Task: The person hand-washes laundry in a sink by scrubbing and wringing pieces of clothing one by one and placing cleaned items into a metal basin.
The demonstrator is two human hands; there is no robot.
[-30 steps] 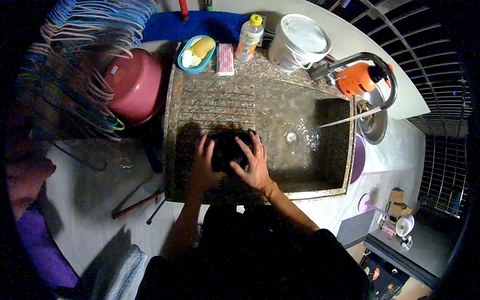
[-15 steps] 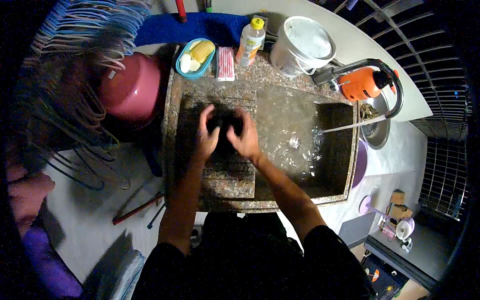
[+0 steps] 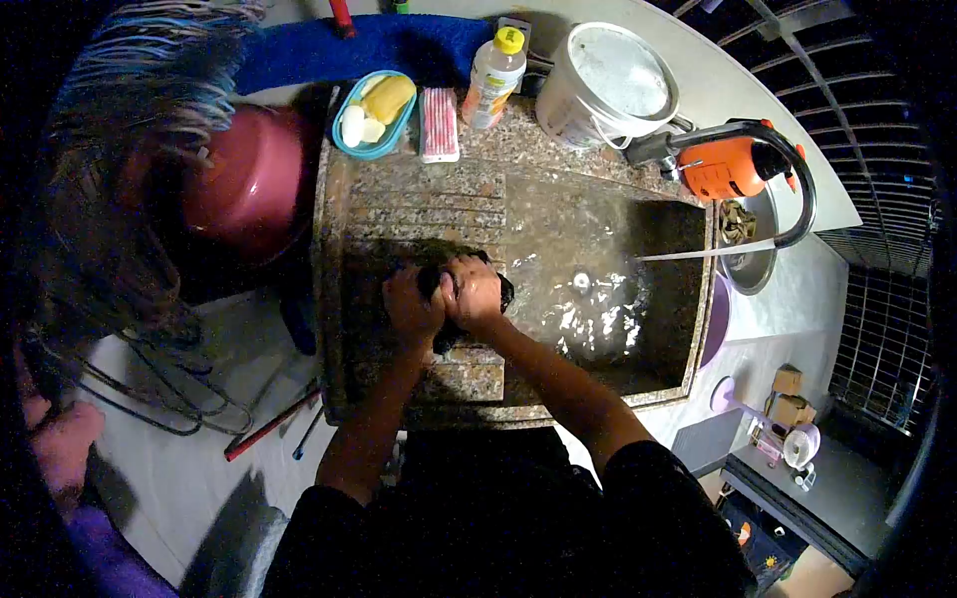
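Observation:
A black bunched cloth (image 3: 505, 291) lies on the ridged stone washboard (image 3: 429, 204) at the left side of a granite sink. My left hand (image 3: 414, 304) is closed on the cloth's left part. Right beside it, my right hand (image 3: 473, 289) grips the cloth from above, with the two hands touching. Dark folds stick out past the right hand and below both hands. Water (image 3: 568, 239) fills the basin to the right, and a stream (image 3: 703, 252) runs into it from the curved tap (image 3: 805, 194).
Along the back ledge stand a blue soap dish (image 3: 340, 118), a pink-and-white striped block (image 3: 439, 125), a yellow-capped bottle (image 3: 494, 82), a white bucket (image 3: 578, 105) and an orange sprayer (image 3: 718, 167). A pink tub (image 3: 254, 174) and hangers (image 3: 159, 60) are at left; a metal bowl (image 3: 762, 271) sits at right.
My hands were apart with fingers curled over the dark cloth. Now they have come together lower on the washboard, gripping the cloth in a bunch. The view has shifted slightly.

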